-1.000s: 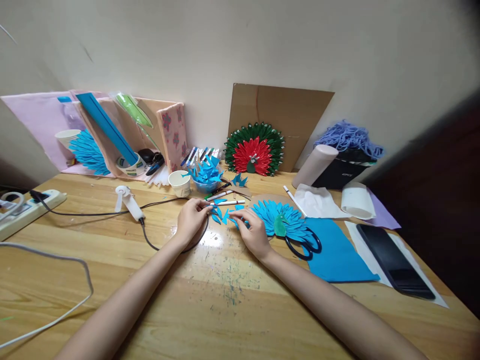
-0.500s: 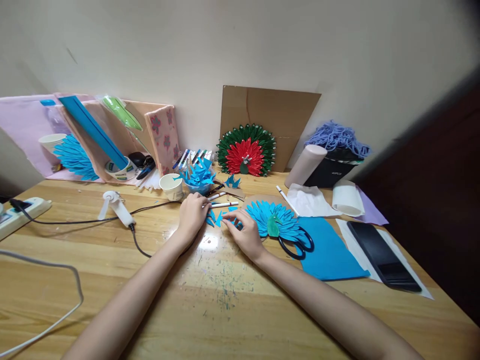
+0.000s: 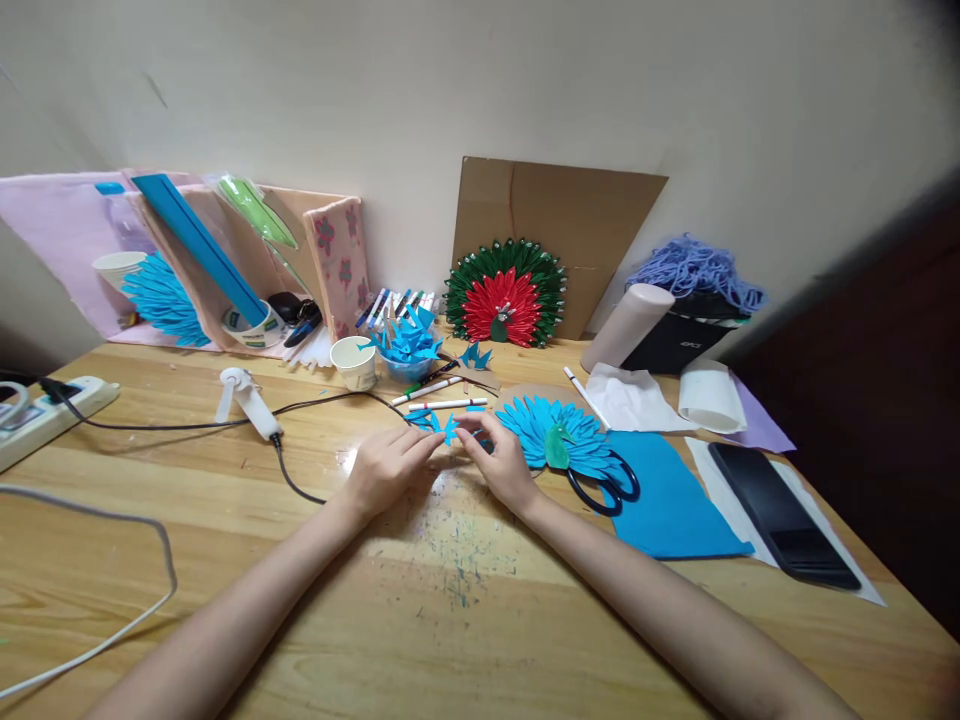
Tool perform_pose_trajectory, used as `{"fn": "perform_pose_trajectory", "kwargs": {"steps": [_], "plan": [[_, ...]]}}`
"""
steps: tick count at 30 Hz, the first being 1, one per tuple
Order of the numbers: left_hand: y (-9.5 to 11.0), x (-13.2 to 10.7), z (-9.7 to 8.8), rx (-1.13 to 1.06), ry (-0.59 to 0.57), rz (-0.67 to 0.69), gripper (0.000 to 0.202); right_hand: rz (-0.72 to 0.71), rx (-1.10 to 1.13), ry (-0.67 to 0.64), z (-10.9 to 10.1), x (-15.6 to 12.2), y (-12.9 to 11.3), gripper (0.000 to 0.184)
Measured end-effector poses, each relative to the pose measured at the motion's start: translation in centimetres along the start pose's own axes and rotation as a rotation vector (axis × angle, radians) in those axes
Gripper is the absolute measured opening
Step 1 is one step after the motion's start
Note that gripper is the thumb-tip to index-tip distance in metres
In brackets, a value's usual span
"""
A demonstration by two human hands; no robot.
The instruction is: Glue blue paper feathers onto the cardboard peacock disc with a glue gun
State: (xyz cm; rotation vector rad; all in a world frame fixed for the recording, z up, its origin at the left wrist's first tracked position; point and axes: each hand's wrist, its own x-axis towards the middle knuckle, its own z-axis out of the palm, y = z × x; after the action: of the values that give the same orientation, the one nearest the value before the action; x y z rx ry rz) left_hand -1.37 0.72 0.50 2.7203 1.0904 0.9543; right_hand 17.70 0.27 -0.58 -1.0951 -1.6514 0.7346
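Note:
A small pointed blue piece [image 3: 450, 431], like felt or paper, is between the fingertips of both hands. My right hand [image 3: 501, 466] pinches at its right side with thumb and finger. My left hand [image 3: 394, 466] rests low over the table, fingers pressed together and tips at the piece's left edge; how firmly they grip is hard to see. Just beyond lie more blue pieces and a white marker [image 3: 448, 404]. Beside my right hand is a blue fan-tailed peacock [image 3: 556, 446] with a green body, black scissor handles [image 3: 611, 493] showing under it.
Behind are a bowl of blue cut pieces [image 3: 409, 350], a paper cup [image 3: 354, 362] and a red-green peacock [image 3: 506, 300] against cardboard [image 3: 559, 210]. To the right lie a blue sheet [image 3: 675, 510] and a phone [image 3: 784, 515]. A glue gun [image 3: 251, 402] with its black cord lies left.
My left hand has drawn back from the markers toward me, its fingertips now at the blue piece by my right fingers. The view has shifted slightly.

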Motion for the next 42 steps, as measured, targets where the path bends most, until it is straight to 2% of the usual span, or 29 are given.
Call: {"fn": "perform_pose_trajectory", "kwargs": {"steps": [2,5,7,10,13,15,20,27,42], "plan": [[0.2,-0.1,0.2,-0.049,0.003,0.007,0.025,-0.024,-0.011,-0.001,0.1,-0.1,0.1,0.018],[0.7,0.0,0.5,-0.122,0.078,-0.038,0.022,-0.045,-0.018,-0.001,0.2,-0.1,0.1,0.017],[1.2,0.1,0.7,-0.215,0.14,-0.146,0.017,-0.045,-0.019,-0.001,0.2,-0.2,0.1,0.016],[1.9,0.2,0.8,-0.447,0.194,-0.387,0.015,-0.038,-0.028,-0.01,0.1,-0.2,0.0,0.016],[2.2,0.4,1.0,-0.686,0.198,-0.579,0.02,-0.037,-0.045,-0.042,0.1,-0.3,0.0,0.015],[2.1,0.5,1.3,-0.752,0.174,-0.638,0.022,-0.041,-0.049,-0.065,0.1,-0.3,0.0,0.014],[2.0,0.2,1.9,-0.763,0.1,-0.69,0.022,-0.074,-0.05,-0.076,0.0,-0.2,-0.2,0.011],[2.3,0.1,2.2,-0.731,0.038,-0.667,0.024,-0.147,-0.117,-0.077,-0.2,-0.2,-0.6,0.009],[2.4,0.4,1.5,-0.871,0.033,-0.692,0.023,-0.301,-0.249,-0.06,-0.1,-0.6,-0.5,0.016]]}}
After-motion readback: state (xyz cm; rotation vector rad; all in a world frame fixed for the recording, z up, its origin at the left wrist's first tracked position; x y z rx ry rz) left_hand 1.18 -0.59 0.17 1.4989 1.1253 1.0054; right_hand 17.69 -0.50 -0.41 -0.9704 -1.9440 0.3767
